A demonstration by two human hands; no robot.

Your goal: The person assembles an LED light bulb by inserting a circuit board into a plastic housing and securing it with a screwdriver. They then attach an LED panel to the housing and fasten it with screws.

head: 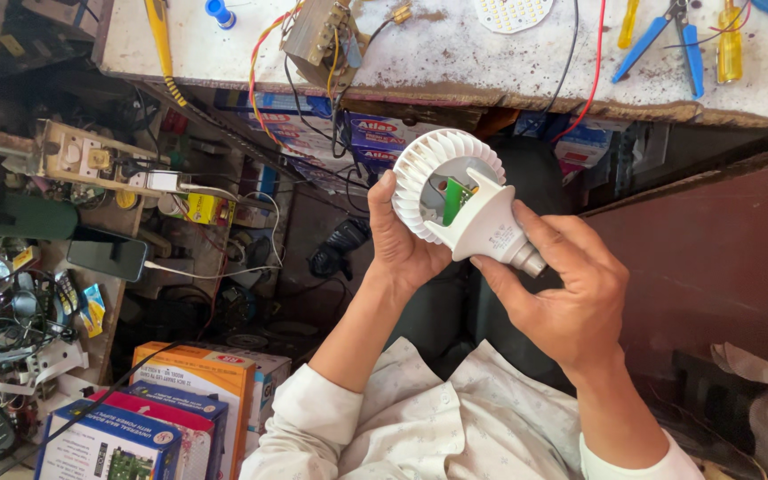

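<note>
- Head view looks down on a white bulb housing [464,200] held in both hands below the near edge of the workbench [491,62].
- Its finned round rim faces up and away, and a green circuit board [457,197] shows inside the opening; the narrow neck with the metal cap points down to the right.
- The left hand [402,244] is partly closed, its palm and thumb cupped against the finned rim from the left side.
- The right hand [571,293] is curled round the neck and cap, thumb below and fingers above, gripping the narrow end.
- On the bench above lie a transformer [317,36] with coloured wires, a round white LED plate [513,11], blue-handled pliers [668,44] and a yellow screwdriver [729,44], all well apart from the hands.
- To the left, a cluttered shelf holds a dark phone [107,258] and cardboard boxes [193,382] stand below.
</note>
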